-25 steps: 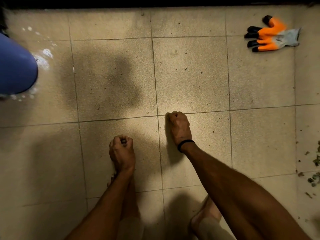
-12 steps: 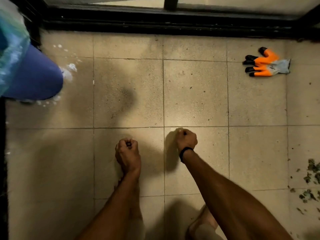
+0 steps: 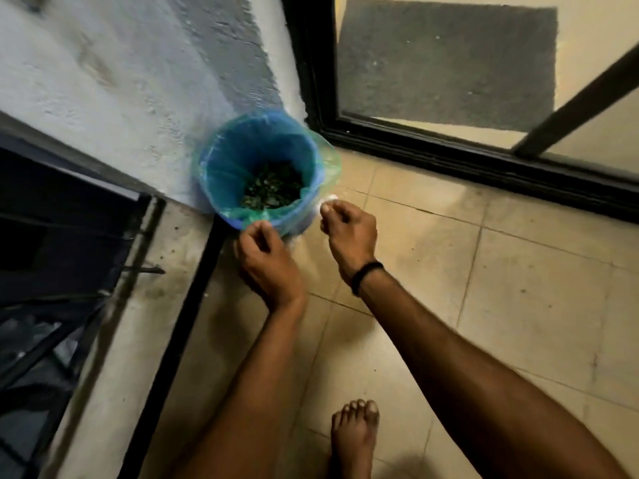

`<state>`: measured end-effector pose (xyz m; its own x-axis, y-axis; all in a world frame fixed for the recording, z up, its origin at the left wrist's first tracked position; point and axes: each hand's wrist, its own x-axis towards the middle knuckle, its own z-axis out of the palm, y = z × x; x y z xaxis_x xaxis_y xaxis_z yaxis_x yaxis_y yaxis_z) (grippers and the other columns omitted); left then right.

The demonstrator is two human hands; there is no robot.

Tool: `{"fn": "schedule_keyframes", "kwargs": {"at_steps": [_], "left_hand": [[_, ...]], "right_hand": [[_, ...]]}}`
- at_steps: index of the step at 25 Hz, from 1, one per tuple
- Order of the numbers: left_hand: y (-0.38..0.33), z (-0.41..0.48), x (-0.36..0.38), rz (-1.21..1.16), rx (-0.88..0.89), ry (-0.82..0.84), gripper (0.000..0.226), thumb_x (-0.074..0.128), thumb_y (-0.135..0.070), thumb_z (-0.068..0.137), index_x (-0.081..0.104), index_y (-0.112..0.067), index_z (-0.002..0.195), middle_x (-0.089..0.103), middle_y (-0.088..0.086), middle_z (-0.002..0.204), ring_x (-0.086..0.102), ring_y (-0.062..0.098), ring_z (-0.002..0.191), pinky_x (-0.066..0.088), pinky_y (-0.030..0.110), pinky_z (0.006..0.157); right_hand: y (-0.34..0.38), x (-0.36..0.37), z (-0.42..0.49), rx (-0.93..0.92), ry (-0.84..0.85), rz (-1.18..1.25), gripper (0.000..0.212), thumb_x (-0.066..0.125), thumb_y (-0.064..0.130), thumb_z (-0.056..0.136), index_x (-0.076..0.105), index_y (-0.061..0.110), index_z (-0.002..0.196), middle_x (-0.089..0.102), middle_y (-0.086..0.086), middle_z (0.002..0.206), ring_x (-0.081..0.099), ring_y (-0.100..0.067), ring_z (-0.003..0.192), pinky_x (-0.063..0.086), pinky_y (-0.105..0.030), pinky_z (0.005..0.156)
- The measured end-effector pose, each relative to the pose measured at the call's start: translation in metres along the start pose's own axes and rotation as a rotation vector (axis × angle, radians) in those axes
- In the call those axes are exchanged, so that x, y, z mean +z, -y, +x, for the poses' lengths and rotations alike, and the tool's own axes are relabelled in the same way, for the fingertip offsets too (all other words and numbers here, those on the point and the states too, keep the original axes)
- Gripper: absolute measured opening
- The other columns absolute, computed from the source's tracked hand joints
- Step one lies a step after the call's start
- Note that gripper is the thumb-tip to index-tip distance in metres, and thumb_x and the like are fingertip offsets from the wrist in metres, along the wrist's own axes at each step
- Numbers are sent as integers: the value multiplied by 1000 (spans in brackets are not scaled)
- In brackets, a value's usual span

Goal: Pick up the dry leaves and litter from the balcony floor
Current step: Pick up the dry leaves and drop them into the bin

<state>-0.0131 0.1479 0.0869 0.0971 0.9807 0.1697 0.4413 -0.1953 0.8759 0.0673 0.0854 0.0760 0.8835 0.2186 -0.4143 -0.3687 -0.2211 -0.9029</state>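
bin: we see a blue bin [image 3: 235, 157] with a green liner [image 3: 328, 157], far left against the wall [image 3: 121, 63].
leaves: dry leaves [image 3: 273, 186] lie in the bin's bottom; the pieces are too small to sort.
left hand: the left hand [image 3: 266, 261] is at the bin's near rim with fingers curled. It is blurred, so we cannot tell whether it pinches liner or litter.
right hand: the right hand [image 3: 352, 233] is just right of the bin, fingertips drawn together; we cannot tell what they hold.
floor: tiled floor [image 3: 518, 288]; a bare foot [image 3: 356, 433] is cut off at the near edge.
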Motion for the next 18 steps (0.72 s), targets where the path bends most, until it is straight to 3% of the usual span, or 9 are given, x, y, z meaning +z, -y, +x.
{"fn": "schedule_keyframes", "kwargs": {"at_steps": [2,4,7,10,11,13,15,18], "left_hand": [[-11,53,9,42,37,-60,28,56,-23,93,72,0,96,70,20,92,65,32,88,47,37,83],[-12,89,16,261,49,35,25,53,-13,95,72,1,101,71,23,99,64,36,95,40,33,82],[-9,110,23,518,23,268,26,54,-16,96,73,0,99,70,26,100,63,39,95,40,38,80],[-15,106,28,652,88,301,35,55,-28,95,72,3,95,68,30,96,63,44,93,47,47,80],[-15,104,30,661,100,289,36,51,-27,95,69,4,99,66,31,100,62,45,97,47,49,82],[-13,90,35,636,69,258,42,47,-22,92,57,2,125,58,29,122,55,45,111,42,49,92],[-14,68,40,521,33,210,70,45,-13,83,31,-8,151,41,24,140,47,43,121,36,43,105],[-29,16,43,422,125,202,81,41,-10,76,24,-15,156,36,21,145,40,37,130,27,35,113]], "right_hand": [[37,46,13,-162,16,-161,12,68,20,88,77,15,94,75,-1,87,67,-13,82,47,-22,78],[56,76,21,-260,49,-335,15,66,14,87,77,11,98,75,-7,98,67,-20,96,40,-20,80],[59,93,32,-263,107,-527,12,61,6,85,73,2,87,72,-18,91,64,-36,92,39,-33,76],[58,89,40,-264,18,-563,23,63,27,91,69,6,83,70,-14,81,64,-31,80,49,-39,70],[57,87,43,-299,1,-578,25,62,29,92,69,7,83,68,-13,80,64,-30,78,51,-40,69],[56,77,47,-368,21,-575,15,60,14,90,70,4,95,66,-17,88,61,-32,84,51,-43,75],[55,57,46,-399,13,-522,29,58,1,87,65,1,115,62,-22,100,58,-34,92,48,-39,79],[43,5,34,-333,-66,-428,28,54,10,95,63,4,121,62,-19,101,57,-29,91,46,-35,77]]}}
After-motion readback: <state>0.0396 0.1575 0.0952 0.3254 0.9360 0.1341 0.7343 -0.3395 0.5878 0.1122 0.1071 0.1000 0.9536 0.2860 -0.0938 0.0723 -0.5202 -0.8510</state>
